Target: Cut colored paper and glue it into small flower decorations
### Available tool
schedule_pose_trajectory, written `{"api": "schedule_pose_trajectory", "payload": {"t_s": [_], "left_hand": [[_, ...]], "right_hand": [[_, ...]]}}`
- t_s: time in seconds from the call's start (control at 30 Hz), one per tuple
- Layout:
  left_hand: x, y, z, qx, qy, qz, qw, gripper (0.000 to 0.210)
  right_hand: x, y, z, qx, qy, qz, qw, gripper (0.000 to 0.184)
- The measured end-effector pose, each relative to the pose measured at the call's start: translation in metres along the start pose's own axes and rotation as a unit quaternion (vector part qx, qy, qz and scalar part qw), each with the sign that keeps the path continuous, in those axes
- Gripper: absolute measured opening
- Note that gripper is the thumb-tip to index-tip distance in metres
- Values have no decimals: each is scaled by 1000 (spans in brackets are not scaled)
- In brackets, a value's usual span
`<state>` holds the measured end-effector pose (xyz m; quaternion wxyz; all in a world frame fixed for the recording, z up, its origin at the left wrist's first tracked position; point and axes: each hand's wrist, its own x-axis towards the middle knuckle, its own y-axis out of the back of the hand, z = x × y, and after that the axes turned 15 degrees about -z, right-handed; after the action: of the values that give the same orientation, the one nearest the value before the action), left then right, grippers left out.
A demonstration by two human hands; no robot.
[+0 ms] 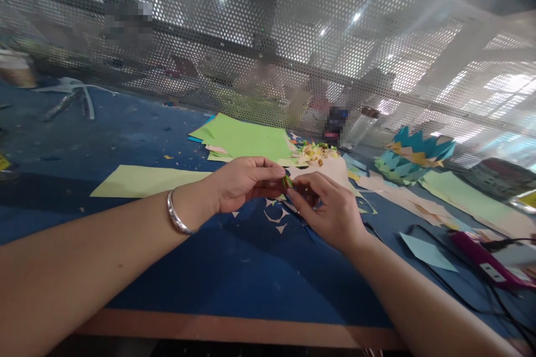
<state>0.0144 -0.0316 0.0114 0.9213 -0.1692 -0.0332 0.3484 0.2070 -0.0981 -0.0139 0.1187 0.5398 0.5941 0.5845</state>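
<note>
Between the fingertips of both hands is a small green paper piece (287, 181), which looks rolled or folded. My left hand (247, 181), with a silver bangle at the wrist, pinches it from the left. From the right, my right hand (329, 203) grips it between thumb and fingers. White paper scraps (276, 216) lie on the blue table just below the fingers. Behind the hands, a heap of small curled paper bits (319, 152) in green, yellow and brown rests on pale paper (335, 167).
A stack of green paper sheets (251, 136) lies behind, and a yellow-green strip (146, 181) at left. To the right stand zigzag-cut paper rings (414, 150) and a clear bottle (362, 125). A purple power strip (488, 262) with black cables occupies the right. A perforated metal screen (234, 39) borders the table.
</note>
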Motion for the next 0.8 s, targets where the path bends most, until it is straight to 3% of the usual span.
{"api": "schedule_pose_trajectory", "payload": {"t_s": [0.33, 0.63, 0.8], "left_hand": [[2, -3, -2, 9, -9, -6, 1000, 10], [-1, -13, -9, 28, -53, 1, 998, 33], [-1, -15, -10, 31, -43, 28, 998, 33]], "right_hand": [[0, 1, 0, 3, -4, 13, 1000, 7], [1, 0, 4, 3, -19, 18, 1000, 5], [2, -2, 4, 7, -14, 12, 1000, 8]]}}
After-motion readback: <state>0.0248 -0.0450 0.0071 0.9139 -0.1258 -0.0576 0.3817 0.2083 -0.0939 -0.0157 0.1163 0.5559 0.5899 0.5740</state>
